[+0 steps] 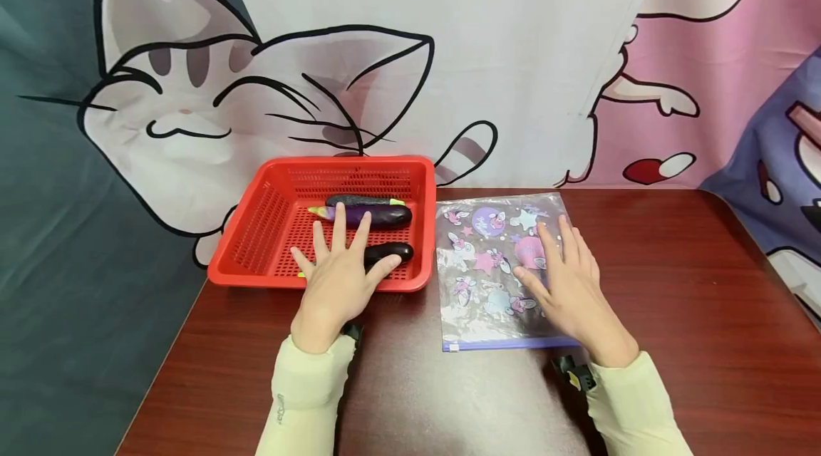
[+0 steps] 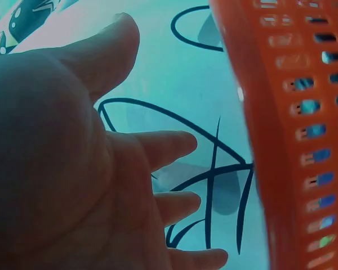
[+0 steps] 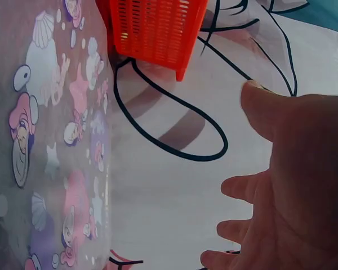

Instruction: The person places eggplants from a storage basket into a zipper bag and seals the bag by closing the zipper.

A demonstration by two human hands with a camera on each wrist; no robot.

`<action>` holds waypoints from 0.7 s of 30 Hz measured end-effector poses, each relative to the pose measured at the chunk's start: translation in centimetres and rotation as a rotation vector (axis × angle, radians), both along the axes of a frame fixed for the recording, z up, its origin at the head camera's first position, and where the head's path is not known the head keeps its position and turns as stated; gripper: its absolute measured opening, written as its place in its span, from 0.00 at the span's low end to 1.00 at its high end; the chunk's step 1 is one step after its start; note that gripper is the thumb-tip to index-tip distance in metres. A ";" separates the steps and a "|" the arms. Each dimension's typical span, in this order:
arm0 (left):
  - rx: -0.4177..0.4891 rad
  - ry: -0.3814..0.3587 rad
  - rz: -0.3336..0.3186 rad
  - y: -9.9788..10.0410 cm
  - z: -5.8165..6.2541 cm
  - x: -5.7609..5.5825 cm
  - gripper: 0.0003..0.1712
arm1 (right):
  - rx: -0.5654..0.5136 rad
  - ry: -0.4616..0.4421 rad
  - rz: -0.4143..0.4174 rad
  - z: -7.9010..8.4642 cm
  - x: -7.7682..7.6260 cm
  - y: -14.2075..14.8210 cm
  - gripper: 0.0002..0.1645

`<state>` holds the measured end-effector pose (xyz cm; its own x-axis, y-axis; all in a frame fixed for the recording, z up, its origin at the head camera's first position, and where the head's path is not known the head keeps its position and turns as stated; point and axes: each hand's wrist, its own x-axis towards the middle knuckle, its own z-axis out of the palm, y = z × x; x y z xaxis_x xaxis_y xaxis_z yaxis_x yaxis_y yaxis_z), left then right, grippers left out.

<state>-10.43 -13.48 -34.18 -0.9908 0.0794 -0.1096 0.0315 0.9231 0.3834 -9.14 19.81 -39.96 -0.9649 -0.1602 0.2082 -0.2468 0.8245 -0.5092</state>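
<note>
My left hand, fingers spread, hovers over the near side of a red plastic basket. Inside the basket lie two eggplants side by side toward the back: a purple eggplant and a dark one behind it. Another dark eggplant is partly hidden by the left hand. My right hand is spread above the right part of a clear zip bag printed with cartoon figures, and grips nothing. The bag lies flat, its purple zip edge toward me. In the left wrist view the left hand holds nothing.
The dark red-brown wooden table extends to the right of the bag. Behind it hangs a cloth backdrop with cartoon cats, close to the basket's back rim. A green-grey cloth hangs along the left.
</note>
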 end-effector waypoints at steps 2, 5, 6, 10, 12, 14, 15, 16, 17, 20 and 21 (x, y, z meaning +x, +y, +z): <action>-0.019 -0.010 0.003 -0.2 0.2 -0.2 0.51 | 0.008 0.000 0.006 0.0 0.1 -0.2 0.49; -0.036 -0.025 0.004 -0.6 0.4 -0.5 0.51 | 0.025 0.003 0.010 0.0 0.1 -0.4 0.49; -0.043 -0.026 0.004 -0.8 0.5 -0.6 0.51 | 0.031 0.007 0.012 0.0 0.1 -0.5 0.49; -0.050 -0.038 0.007 -1.5 0.7 -1.0 0.50 | 0.041 0.012 0.016 -0.1 0.1 -0.6 0.49; -0.054 -0.040 0.006 -1.8 0.9 -1.2 0.49 | 0.043 0.017 0.020 -0.1 0.1 -0.6 0.48; -0.056 -0.046 0.002 -2.1 1.1 -1.4 0.49 | 0.043 0.024 0.025 -0.2 0.2 -0.6 0.48; -0.058 -0.049 -0.001 -2.3 1.2 -1.5 0.49 | 0.045 0.028 0.029 -0.3 0.2 -0.6 0.47; -0.060 -0.053 -0.004 -2.4 1.3 -1.7 0.49 | 0.047 0.030 0.033 -0.3 0.2 -0.6 0.47; -0.063 -0.059 -0.009 -2.5 1.4 -1.8 0.49 | 0.049 0.031 0.037 -0.4 0.2 -0.6 0.47; -0.075 -0.088 -0.016 -2.9 1.5 -2.0 0.49 | 0.052 0.026 0.045 -0.3 0.2 -0.4 0.46; -0.081 -0.098 -0.017 -3.0 1.6 -2.1 0.48 | 0.052 0.026 0.048 -0.3 0.2 -0.3 0.46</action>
<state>-12.48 -16.47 -32.63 -0.9736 0.0831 -0.2128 0.0133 0.9506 0.3100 -8.95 19.54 -40.25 -0.9504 -0.2170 0.2230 -0.2988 0.8366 -0.4592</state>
